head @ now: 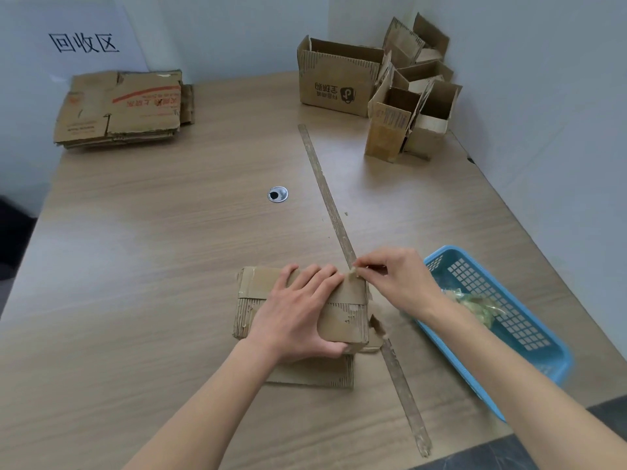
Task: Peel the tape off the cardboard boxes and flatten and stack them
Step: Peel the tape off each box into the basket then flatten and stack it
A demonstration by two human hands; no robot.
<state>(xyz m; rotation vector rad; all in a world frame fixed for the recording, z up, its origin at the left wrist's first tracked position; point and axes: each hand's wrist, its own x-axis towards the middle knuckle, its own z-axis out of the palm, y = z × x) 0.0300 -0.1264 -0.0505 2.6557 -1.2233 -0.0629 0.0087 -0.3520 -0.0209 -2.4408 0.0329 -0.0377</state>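
1. A small cardboard box [302,307], still taped, is seen low in the middle of the table [169,266], resting partly on a flat piece of cardboard [312,373] at its 6 o'clock.
2. The box is held down by the left hand [298,320], whose fingers are spread flat over the top while the thumb is wrapped round the near edge.
3. A lifted tape end [353,273] at the box's 1 o'clock corner is pinched between thumb and fingertips of the right hand [397,283].
4. A long strip [342,239] is laid across the table from 12 o'clock towards 5 o'clock, passing just beside the box.
5. A blue basket [543,354] is placed at 3 o'clock of the box; crumpled tape [475,305] is held in it.
6. A round grommet [278,194] is set in the table at 12 o'clock.
7. A stack of flattened boxes [122,108] is found at 11 o'clock, below a paper sign [83,42] on the wall.
8. Open, unflattened boxes [383,86] are grouped at 1 o'clock.
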